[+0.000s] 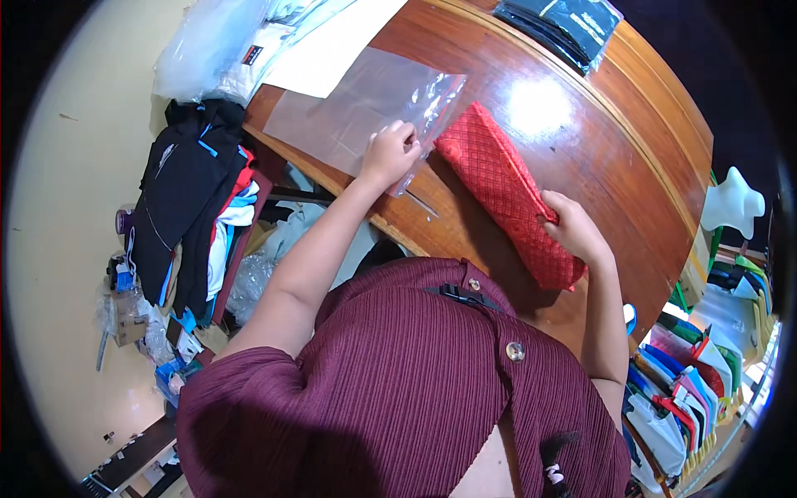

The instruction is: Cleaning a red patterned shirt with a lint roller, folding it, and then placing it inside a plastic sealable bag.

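Observation:
My right hand (pixel 576 227) grips the near long edge of a folded red patterned fabric (pixel 498 193), thumb on top. The bundle is held at a slant over the wooden table, and its shadow falls beneath it. My left hand (pixel 392 152), with fingers curled, is over the mouth end of a clear plastic bag (pixel 330 112). Whether its fingertips pinch the film is hidden. The bag lies flat, with a red line along its opening, pointing toward the fabric. A thin pointed metal piece (pixel 422 204), perhaps a scissor blade, shows beside the bag.
The wooden table (pixel 598 180) has packaged dark garments (pixel 570 28) at its far edge. White sheets (pixel 336 56) and plastic-wrapped items (pixel 212 50) lie far left. Folded clothes (pixel 187 205) are stacked left of the table. Hanging garments (pixel 685 386) and a white mannequin form (pixel 731 202) stand right.

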Tool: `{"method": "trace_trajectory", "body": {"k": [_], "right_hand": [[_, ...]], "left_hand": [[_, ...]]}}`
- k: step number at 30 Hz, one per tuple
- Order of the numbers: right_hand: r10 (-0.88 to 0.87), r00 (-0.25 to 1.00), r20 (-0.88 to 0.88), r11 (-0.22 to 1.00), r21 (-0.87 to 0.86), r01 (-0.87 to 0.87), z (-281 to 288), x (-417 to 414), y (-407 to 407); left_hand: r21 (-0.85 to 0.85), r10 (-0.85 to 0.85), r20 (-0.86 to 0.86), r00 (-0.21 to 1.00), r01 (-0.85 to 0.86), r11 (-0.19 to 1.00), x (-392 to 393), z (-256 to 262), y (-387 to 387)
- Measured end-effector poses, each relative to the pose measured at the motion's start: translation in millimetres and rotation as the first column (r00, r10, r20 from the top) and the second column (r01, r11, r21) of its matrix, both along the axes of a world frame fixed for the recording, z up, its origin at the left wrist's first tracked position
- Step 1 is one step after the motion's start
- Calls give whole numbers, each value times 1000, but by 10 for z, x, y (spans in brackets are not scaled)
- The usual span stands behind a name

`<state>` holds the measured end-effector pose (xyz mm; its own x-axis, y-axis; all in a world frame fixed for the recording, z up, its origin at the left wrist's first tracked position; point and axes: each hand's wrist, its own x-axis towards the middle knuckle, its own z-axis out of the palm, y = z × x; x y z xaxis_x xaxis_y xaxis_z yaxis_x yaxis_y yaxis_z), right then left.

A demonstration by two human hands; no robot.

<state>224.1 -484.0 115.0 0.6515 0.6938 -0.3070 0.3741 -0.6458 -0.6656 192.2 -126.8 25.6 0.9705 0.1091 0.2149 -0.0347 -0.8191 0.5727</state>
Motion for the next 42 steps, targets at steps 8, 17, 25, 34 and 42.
{"method": "trace_trajectory", "body": {"k": [8,17,25,34,42], "right_hand": [[61,968,242,997,40,-73,289,-307,266],[165,955,246,983,40,-180,80,-428,379],[320,900,296,937,45,-347,73,-360,554],[327,905,273,913,158,-377,-64,-354,1106],[386,911,147,903,140,-405,-10,-426,1151]], "left_hand": [[-218,47,-13,999,-49,975,-110,48,-41],[-416,4,99,995,38,908,-139,-80,123],[-417,-72,113,991,113,902,-250,247,241],[-6,-97,199,975,100,995,-336,680,419],[-133,-80,173,982,104,986,-335,746,683]]}}
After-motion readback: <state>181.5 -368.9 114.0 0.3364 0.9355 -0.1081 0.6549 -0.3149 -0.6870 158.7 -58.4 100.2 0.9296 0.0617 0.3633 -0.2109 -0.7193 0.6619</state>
